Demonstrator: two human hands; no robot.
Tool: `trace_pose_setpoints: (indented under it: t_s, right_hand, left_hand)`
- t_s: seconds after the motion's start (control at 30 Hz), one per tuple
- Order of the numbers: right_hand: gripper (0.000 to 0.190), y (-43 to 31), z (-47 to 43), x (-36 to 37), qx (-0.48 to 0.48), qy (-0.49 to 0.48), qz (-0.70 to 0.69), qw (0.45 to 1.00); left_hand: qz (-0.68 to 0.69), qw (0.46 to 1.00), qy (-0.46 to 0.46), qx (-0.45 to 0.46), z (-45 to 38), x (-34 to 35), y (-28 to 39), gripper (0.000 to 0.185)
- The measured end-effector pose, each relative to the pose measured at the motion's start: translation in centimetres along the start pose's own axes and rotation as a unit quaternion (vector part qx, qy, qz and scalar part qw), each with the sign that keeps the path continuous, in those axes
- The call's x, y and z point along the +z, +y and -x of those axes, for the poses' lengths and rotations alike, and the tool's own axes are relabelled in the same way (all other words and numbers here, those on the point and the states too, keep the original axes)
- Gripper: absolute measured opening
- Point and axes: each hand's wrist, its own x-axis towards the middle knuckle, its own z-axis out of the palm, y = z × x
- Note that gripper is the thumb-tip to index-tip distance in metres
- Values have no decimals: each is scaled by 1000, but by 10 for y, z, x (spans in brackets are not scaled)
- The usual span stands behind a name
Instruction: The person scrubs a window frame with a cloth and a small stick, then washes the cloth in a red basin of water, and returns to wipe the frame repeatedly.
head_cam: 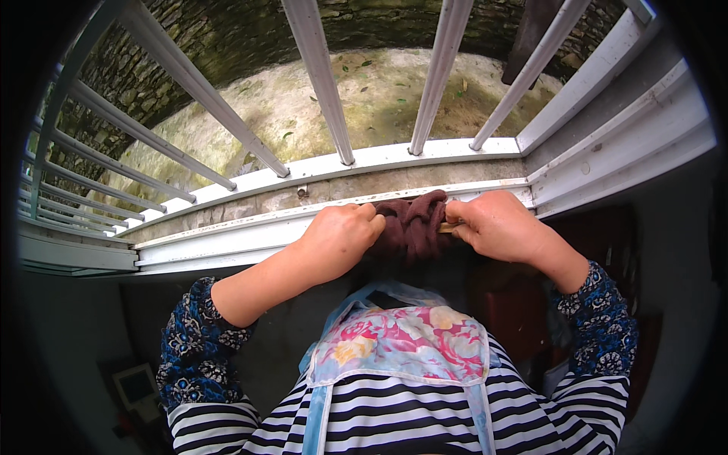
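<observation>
A dark maroon piece of knitted or crocheted fabric [412, 224] is held up between my two hands, close to the white window frame. My left hand [344, 239] grips its left edge with closed fingers. On its right side my right hand [497, 224] pinches a thin, light wooden-looking stick [449, 227] where it meets the fabric; the stick's far end is hidden in the fabric. Thick loops or folds show along the fabric's middle. Below, its lower part fades into shadow.
A white window sill frame [227, 242] runs just beyond my hands. White metal bars [321, 79] rise behind it, with a stained concrete ledge [375, 182] between. Outside lie mossy ground [369, 108] with leaves and a stone wall [227, 40]. A floral apron [398, 347] covers my chest.
</observation>
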Motion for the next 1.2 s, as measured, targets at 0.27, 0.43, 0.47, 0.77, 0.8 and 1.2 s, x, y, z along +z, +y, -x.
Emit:
trace_pose_setpoints:
  t_s: [0.27,0.43,0.47,0.77,0.8,1.2]
  right_hand:
    - [12,-34,-32,16,-15,-12,-55,998]
    - [15,-42,-43,20,6,-26,-111,993]
    - [14,-42,-48,25,1,-37,-127,991]
    - [24,-61,-87,73,-2,-66,-366,928]
    - [25,-71,-91,78,-16,-82,-411,908]
    - [8,-236,-117,147,-215,-298,-653,663]
  left_hand:
    - [33,997,60,-35,9,9,2,11]
    - [25,978,168,-122,37,24,39,29]
    - [36,970,195,-143,38,27,48,32]
    - [201,874,376,-232,68,31,46,24]
    - [209,856,404,-247,80,29,46,21]
    - [255,593,662,-381,258,67,114,69]
